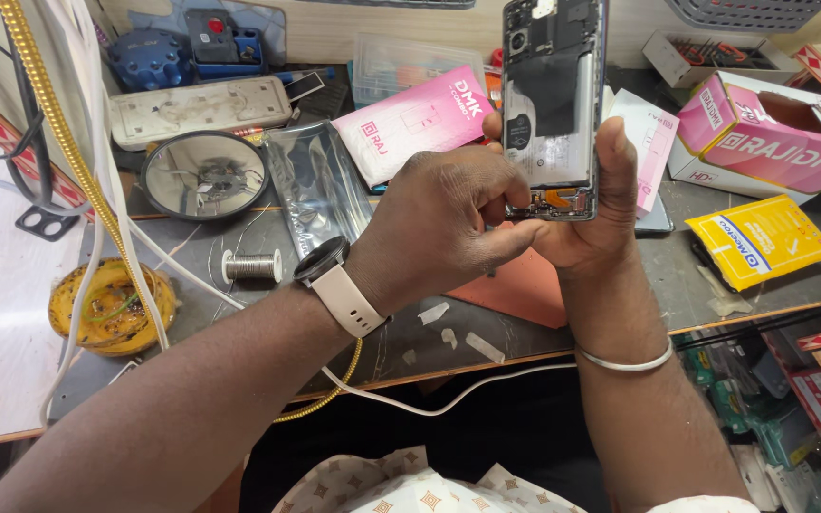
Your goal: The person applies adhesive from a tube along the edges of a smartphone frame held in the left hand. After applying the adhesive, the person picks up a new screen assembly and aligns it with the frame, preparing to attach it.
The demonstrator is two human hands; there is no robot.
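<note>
An opened smartphone [553,104] with its back cover off stands upright above the workbench, its inner boards and black shield showing. My right hand [596,204] grips it from below and along the right edge, thumb up the side. My left hand [448,223], a watch with a pale strap on its wrist, is pinched at the phone's lower left corner, fingertips against the bottom board. Whether the fingers hold a small part is hidden.
On the bench lie a round magnifier [203,176], a solder wire spool [252,266], a yellow tin [111,309], a white power strip [200,107], pink boxes [762,123], a yellow packet [760,240], an orange mat [520,285] and a white cable [429,404].
</note>
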